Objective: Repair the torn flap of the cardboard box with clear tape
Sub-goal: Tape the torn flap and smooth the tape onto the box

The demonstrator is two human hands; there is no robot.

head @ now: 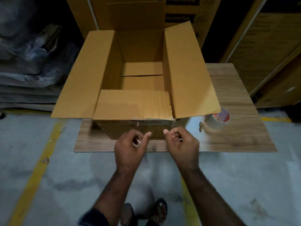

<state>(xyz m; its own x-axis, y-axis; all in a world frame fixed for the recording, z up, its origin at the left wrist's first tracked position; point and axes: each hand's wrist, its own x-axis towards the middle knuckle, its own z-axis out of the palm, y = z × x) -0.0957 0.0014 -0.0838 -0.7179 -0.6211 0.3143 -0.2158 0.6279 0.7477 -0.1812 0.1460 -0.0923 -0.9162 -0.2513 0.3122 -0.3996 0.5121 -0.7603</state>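
An open brown cardboard box (141, 51) stands on a wood-grain board (236, 95) on the floor. Its near flap (130, 104) is folded inward. The flap's right part is wrinkled and glossy with clear tape, and its right edge is ragged near the corner (172, 117). A roll of clear tape (217, 120) with a red core label lies on the board to the right of the box. My left hand (130, 144) and my right hand (180, 142) hover just in front of the box's near wall. Their fingers are curled and the thumbs point toward each other. Nothing shows in either hand.
Large cartons (182, 15) stand behind the box, and a wooden panel (268, 54) leans at the right. Dark wrapped bundles (32, 54) lie at the left. Yellow lines (37, 173) cross the grey floor. My sandalled feet (156, 211) are below.
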